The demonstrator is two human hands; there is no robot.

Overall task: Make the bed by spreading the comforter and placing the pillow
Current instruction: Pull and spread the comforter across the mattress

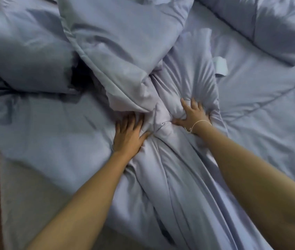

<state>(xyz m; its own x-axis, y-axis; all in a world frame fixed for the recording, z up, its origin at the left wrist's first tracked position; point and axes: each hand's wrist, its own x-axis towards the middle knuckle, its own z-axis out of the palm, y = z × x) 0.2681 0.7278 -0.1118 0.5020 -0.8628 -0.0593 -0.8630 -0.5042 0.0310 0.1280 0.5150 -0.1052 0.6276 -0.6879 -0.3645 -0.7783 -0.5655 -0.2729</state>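
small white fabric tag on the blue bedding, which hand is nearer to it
Right. The right hand grips bunched comforter just below the small white fabric tag; the left hand presses the fabric farther left, across the bunch.

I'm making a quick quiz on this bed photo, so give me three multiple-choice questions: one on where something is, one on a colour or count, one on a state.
1. Where is the pillow?
A. top right of the view
B. under the left hand
C. on the floor

2. What colour is the comforter?
A. red
B. pale blue-lilac
C. green

3. How does the comforter lie?
A. spread flat
B. folded in a neat square
C. bunched in a heap

Answers:
1 A, it lies at the upper right, far from both hands.
2 B, all the bedding shows that pale shade.
3 C, thick folds gather where the left hand presses and the right hand grips the cloth.
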